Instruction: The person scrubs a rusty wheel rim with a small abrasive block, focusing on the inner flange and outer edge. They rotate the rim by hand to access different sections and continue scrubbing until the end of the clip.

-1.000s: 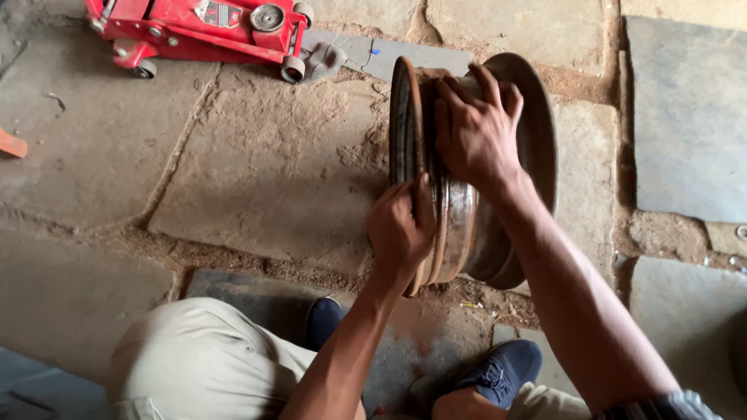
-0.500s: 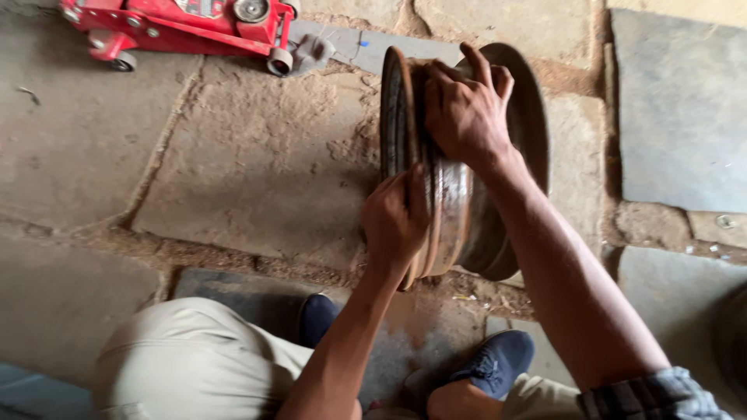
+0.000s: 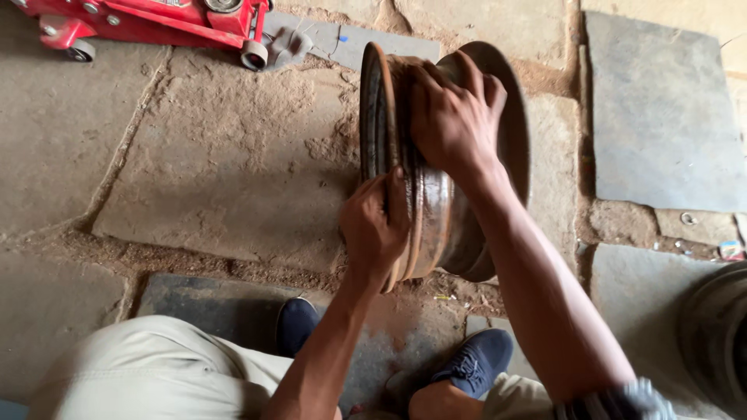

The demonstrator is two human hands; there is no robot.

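standing on edge on the stone floor (image 3: 194, 179), the rusty wheel rim (image 3: 436, 210) had its axle line running left-right; the right hand (image 3: 455, 117) clasped its top, the left hand (image 3: 373, 229) gripped its near edge, closer to the body.

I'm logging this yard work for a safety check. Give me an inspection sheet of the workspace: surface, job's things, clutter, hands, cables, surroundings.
Surface: uneven stone slabs with sandy dirt in the joints.
Job's things: rusty wheel rim standing on edge, upright.
Clutter: small bits of litter on the ground at right.
Hands: left hand grips the rim's near edge; right hand lies over its top.
Cables: nothing seen.
Surroundings: red floor jack at top left; dark round object at right edge, kind unclear; blue shoes below the rim.
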